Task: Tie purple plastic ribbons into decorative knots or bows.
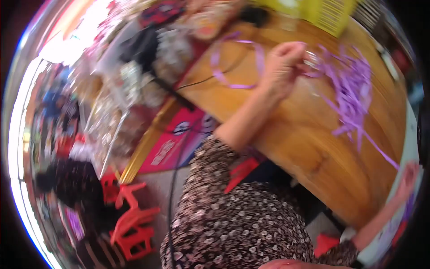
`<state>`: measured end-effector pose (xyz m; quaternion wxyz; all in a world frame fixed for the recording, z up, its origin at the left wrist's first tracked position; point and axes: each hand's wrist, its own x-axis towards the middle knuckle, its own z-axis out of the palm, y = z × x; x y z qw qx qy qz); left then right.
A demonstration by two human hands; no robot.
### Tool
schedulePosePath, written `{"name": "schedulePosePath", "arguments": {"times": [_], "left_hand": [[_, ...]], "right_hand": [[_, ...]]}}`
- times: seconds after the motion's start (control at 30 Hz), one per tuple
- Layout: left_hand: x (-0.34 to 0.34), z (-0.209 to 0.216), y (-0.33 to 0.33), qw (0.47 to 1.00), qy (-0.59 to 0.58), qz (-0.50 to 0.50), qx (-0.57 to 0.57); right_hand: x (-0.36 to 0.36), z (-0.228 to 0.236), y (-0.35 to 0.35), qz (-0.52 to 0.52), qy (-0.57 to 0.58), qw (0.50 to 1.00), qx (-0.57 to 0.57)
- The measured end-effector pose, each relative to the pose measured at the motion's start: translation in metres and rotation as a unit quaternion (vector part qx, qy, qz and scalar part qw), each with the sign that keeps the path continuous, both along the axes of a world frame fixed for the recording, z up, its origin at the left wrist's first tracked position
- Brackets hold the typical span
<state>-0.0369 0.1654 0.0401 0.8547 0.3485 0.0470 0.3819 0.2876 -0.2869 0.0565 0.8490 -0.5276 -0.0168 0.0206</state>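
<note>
Over the wooden table (313, 152), my left hand (284, 67) is closed in a pinch. Purple ribbon (351, 85) runs at its fingertips, with a small shiny, clear-looking bit that is too blurred to name. To the right of that hand the ribbon lies in a tangled heap. A loose loop of ribbon (212, 65) curves over the table on the hand's left. One strand stretches from the heap toward the lower right. It reaches my right hand (407, 179), which is far out at the right rim with fingers closed around the strand's end, somewhat smeared.
A yellow plastic basket (329, 15) stands at the table's far side. Clear-bagged goods (121, 94) crowd the left. A black cable (172, 201) hangs down near my left sleeve. Red plastic stools (134, 224) and a person in dark clothes (78, 184) are at lower left.
</note>
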Motion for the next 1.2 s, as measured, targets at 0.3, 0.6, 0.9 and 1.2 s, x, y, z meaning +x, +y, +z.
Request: {"name": "schedulePosePath", "arguments": {"times": [0.3, 0.6, 0.9, 1.2], "left_hand": [[0.038, -0.006, -0.056, 0.986, 0.061, -0.122, 0.099], [0.053, 0.009, -0.106, 0.958, 0.166, -0.183, 0.148], [0.067, 0.017, -0.148, 0.944, 0.145, -0.209, 0.21], [0.066, 0.007, -0.154, 0.941, 0.147, -0.241, 0.184]], "right_hand": [[-0.11, 0.001, 0.131, 0.254, -0.11, 0.961, -0.006], [-0.141, -0.005, 0.139, 0.291, -0.267, 0.899, -0.187], [-0.162, 0.005, 0.135, 0.318, -0.238, 0.901, -0.174], [-0.157, 0.002, 0.132, 0.277, -0.376, 0.854, -0.231]]}}
